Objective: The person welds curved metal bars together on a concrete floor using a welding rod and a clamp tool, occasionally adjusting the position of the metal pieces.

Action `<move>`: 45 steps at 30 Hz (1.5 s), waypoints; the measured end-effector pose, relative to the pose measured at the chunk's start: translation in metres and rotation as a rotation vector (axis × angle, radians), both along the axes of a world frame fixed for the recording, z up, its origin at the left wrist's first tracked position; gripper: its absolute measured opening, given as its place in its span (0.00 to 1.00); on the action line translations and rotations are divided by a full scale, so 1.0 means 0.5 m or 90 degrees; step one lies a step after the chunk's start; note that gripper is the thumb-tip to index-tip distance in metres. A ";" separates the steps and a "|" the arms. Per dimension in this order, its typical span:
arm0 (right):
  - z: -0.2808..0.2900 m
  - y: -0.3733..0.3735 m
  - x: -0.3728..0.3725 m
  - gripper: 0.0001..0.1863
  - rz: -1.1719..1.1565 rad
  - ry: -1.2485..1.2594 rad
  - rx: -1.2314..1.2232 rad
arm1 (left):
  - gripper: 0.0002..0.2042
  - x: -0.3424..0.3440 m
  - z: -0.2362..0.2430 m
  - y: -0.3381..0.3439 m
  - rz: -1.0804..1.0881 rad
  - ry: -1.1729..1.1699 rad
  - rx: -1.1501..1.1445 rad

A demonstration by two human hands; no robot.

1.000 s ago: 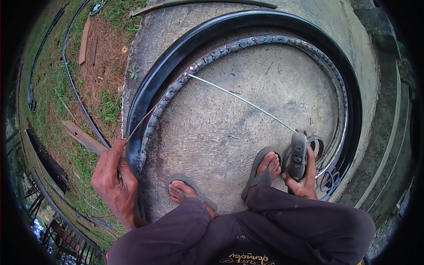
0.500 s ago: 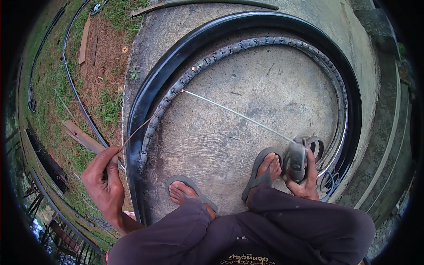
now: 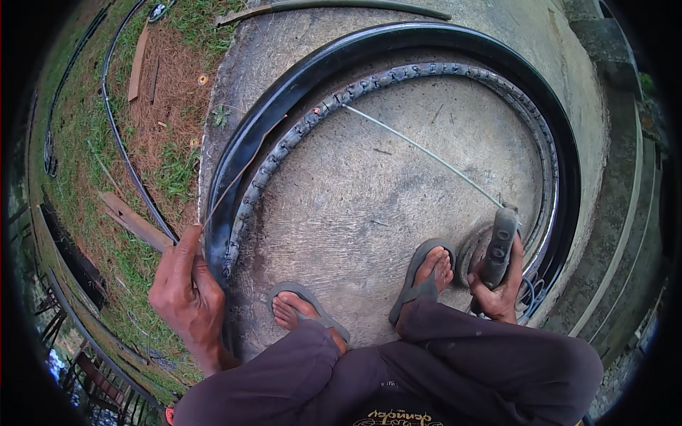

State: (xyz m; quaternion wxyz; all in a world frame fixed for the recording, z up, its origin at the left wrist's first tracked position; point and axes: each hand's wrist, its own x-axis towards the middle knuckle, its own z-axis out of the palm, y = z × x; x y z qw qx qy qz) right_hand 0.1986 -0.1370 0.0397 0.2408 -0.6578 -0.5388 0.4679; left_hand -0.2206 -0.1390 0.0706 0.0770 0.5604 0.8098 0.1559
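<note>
A large black rubber tyre ring (image 3: 298, 71) lies on a round concrete slab (image 3: 383, 192), with a narrower treaded grey strip (image 3: 426, 71) curving inside it. My left hand (image 3: 186, 287) pinches the ring's near left edge and a thin strand (image 3: 241, 174) that runs up along it. My right hand (image 3: 497, 287) grips a grey handled tool (image 3: 499, 245) at the right. A thin straight wire (image 3: 426, 153) stretches from that tool up to the treaded strip. My feet in grey sandals (image 3: 423, 273) rest on the slab between the hands.
Grass and brown soil (image 3: 156, 121) lie left of the slab, with a thin black hose (image 3: 117, 142) and wooden planks (image 3: 135, 221). A raised concrete kerb (image 3: 618, 213) runs along the right. A coil of wire (image 3: 529, 291) sits by the right hand.
My left hand has shifted along the ring's edge and now pinches it with the thin strand. My right hand has raised the tool more upright, and the wire's far end has moved right along the strip.
</note>
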 end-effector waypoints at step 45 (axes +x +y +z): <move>-0.017 0.018 -0.012 0.47 0.270 -0.142 0.239 | 0.14 0.038 -0.027 0.041 -0.057 0.006 -0.041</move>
